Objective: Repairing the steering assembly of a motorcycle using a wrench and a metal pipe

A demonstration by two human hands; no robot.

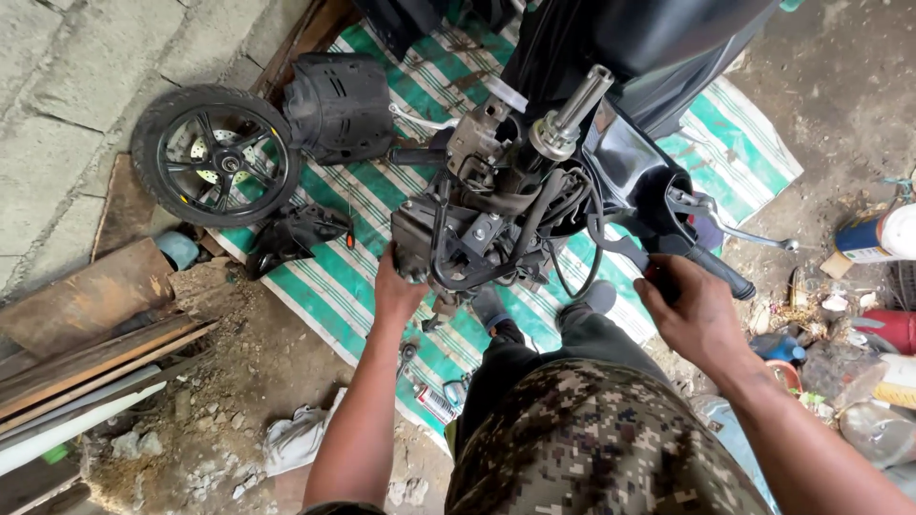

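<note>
The scooter's steering column (515,176), stripped of its covers, stood upright over a green-and-white striped tarp (353,277), just ahead of the person's knees. Nearest the camera were the camouflage shorts (592,439) and both bare forearms reaching forward. The left hand (396,286) was closed around the lower left side of the bracket and cable cluster at the base of the column, fingers wrapped over a dark part there. The right hand (692,310) sat to the right of the column, its fingers curled around a red-and-black tool handle (658,277) beside the black handlebar grip (716,272) and its brake lever (754,234). The bare metal stem (577,105) rose from the top of the column. Left of the column lay a small black panel piece (296,234); farther left, a black wheel with a brake disc (215,153) lay flat at the tarp's edge, with a ribbed black cover (339,105) beside it. Well to the right of the column stood cans and bottles (873,238) on the dirt.
</note>
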